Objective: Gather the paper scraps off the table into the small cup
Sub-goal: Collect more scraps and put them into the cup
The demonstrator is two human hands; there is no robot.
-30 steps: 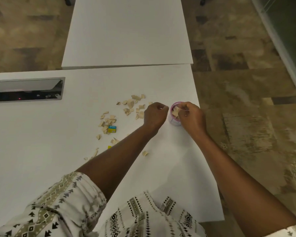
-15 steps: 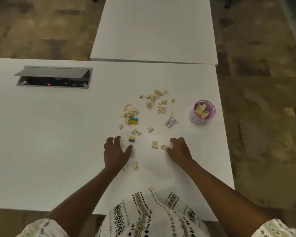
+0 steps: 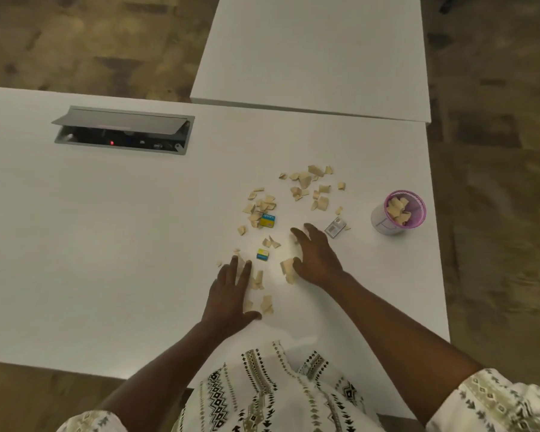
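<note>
Hands: left hand (image 3: 229, 299) and right hand (image 3: 317, 257) flat on tabletop (image 3: 106, 244), fingers spread, holding nothing.
Scraps (image 3: 304, 185): scattered far of hands.
Cup (image 3: 395, 215): right, part-filled.

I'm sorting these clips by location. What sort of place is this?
Probably an office or meeting room: a long white table with a flip-lid power and data box set into it, a second white table butted against it, and patterned carpet tiles.
</note>
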